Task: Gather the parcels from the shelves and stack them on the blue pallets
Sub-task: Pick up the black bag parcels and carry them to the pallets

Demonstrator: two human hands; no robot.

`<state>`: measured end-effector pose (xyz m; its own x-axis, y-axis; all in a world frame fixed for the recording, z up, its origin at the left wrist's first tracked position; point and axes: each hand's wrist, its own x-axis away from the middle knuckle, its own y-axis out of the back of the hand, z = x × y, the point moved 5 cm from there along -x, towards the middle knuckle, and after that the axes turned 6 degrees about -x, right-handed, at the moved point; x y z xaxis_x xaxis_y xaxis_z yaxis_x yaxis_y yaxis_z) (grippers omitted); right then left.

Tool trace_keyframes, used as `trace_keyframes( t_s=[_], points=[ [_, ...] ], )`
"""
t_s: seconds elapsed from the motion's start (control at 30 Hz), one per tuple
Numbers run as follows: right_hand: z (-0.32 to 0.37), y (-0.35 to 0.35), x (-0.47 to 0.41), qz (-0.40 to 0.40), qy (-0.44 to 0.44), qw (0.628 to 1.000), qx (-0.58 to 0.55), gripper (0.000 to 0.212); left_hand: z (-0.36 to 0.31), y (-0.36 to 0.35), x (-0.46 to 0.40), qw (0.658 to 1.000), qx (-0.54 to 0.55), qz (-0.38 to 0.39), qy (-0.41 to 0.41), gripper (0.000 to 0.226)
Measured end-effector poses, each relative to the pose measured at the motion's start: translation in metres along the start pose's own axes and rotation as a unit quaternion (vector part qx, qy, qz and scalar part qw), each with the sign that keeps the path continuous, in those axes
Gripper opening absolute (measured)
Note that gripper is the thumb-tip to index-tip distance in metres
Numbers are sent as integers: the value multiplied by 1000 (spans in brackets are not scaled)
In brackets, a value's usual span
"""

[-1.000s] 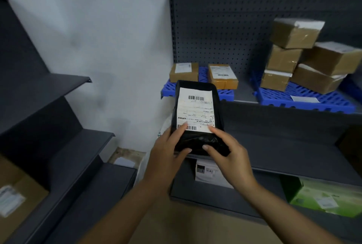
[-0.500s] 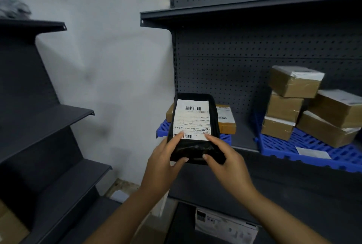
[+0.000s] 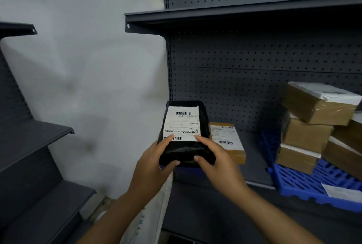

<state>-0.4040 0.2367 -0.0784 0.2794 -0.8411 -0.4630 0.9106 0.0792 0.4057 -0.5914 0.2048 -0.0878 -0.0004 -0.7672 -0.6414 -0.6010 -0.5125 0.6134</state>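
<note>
Hands grip one black parcel (image 3: 186, 134) at its near end, the left hand (image 3: 150, 163) and right hand (image 3: 217, 163) each pinching a bottom corner with thumb on the white label (image 3: 182, 124), holding it above the near edge of the grey shelf (image 3: 254, 157). Just behind it one brown labelled box (image 3: 228, 142) lies flat, partly hidden by the parcel. Well to the right, five brown boxes (image 3: 309, 134) are stacked on one blue pallet (image 3: 317, 185), with a white slip (image 3: 340, 191) near its front edge.
</note>
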Motion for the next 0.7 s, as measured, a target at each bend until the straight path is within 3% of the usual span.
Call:
trace_keyframes(
  t_s=[0.47, 0.7],
  points=[
    [-57, -53, -100, -46, -62, 995, 69, 51, 122, -47, -95, 995, 12, 96, -25, 70],
    [-69, -64, -109, -44, -62, 991, 106, 56, 138, -59, -108, 991, 10, 121, -53, 67]
  ],
)
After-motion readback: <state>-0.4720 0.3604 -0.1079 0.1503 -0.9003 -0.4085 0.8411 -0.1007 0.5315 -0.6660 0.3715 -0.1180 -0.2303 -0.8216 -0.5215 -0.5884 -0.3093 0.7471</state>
